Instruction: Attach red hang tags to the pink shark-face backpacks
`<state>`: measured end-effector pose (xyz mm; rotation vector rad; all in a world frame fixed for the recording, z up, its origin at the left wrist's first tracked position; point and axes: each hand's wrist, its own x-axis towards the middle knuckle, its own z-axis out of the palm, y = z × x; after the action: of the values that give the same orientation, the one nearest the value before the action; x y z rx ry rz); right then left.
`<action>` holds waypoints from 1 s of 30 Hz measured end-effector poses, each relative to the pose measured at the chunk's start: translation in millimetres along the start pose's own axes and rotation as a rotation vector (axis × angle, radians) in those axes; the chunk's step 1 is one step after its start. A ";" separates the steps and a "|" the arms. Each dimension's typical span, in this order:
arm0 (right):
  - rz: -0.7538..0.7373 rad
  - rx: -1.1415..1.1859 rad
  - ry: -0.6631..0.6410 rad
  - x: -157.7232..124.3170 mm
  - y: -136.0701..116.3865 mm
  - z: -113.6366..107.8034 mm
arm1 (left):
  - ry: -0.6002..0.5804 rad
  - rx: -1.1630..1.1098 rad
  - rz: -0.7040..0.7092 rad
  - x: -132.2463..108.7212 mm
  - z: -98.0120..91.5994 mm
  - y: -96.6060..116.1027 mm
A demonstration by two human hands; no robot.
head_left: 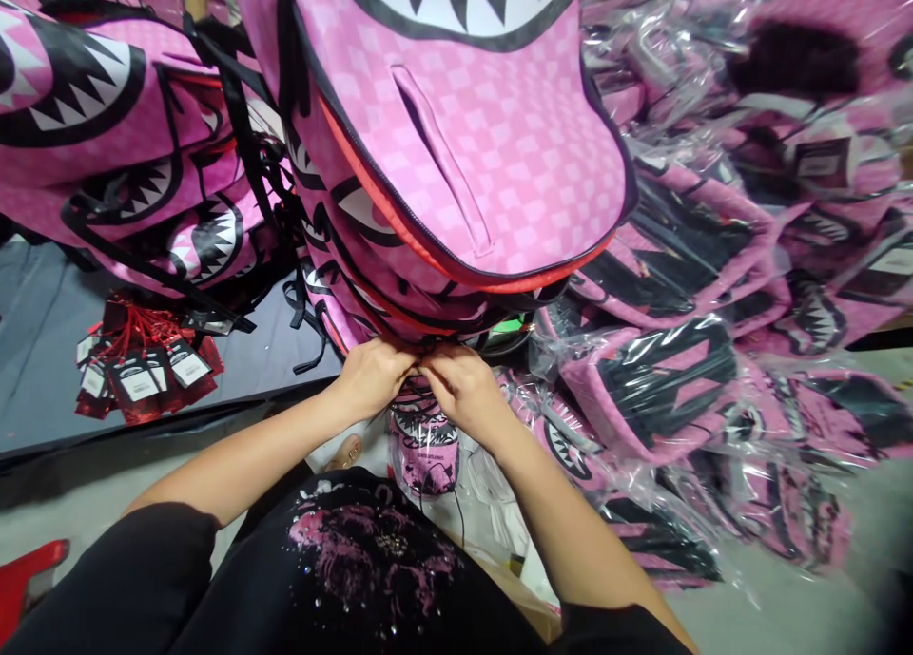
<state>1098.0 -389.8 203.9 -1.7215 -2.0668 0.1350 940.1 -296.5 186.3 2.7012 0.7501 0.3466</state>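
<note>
A stack of pink checkered backpacks [528, 151] with shark-mouth prints rises right in front of me, its top one showing a slit pocket and a red-lined zipper edge. At the stack's lower front edge, my left hand [378, 375] and my right hand [463, 384] meet with fingers closed in a pinch. Whatever lies between the fingertips is small and hidden. Just below them hangs or stands a pink printed item [435, 465] with a shark-mouth pattern, seemingly in clear plastic, with thin dark cords at its bottom.
More pink backpacks [178, 151] are piled at the left on a grey-covered table [263, 351]. A bunch of red and black hang tags [143, 375] lies near its front edge. Plastic-wrapped backpacks [656, 379] are heaped at the right. Something red [32, 574] stands at lower left.
</note>
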 end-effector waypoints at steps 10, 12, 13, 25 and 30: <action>0.093 0.101 0.103 2.1 -3.4 1.2 | 0.074 -0.140 -0.080 -7.3 1.9 6.0; 0.085 0.168 0.142 1.8 -3.4 1.3 | 0.075 -0.176 -0.151 -7.2 1.0 7.4; 0.085 0.198 0.161 1.7 -3.4 1.3 | 0.081 -0.180 -0.194 -6.8 0.7 8.2; 0.134 0.260 0.234 2.9 -5.2 0.3 | 0.003 -0.258 -0.215 -7.9 -5.8 9.6; 0.128 0.217 0.233 2.3 -2.1 -0.2 | -0.057 -0.279 -0.125 -7.2 -8.6 7.8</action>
<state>1095.8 -388.1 205.5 -1.6504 -1.7102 0.1816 935.0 -304.7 195.9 2.3812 0.7868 0.3175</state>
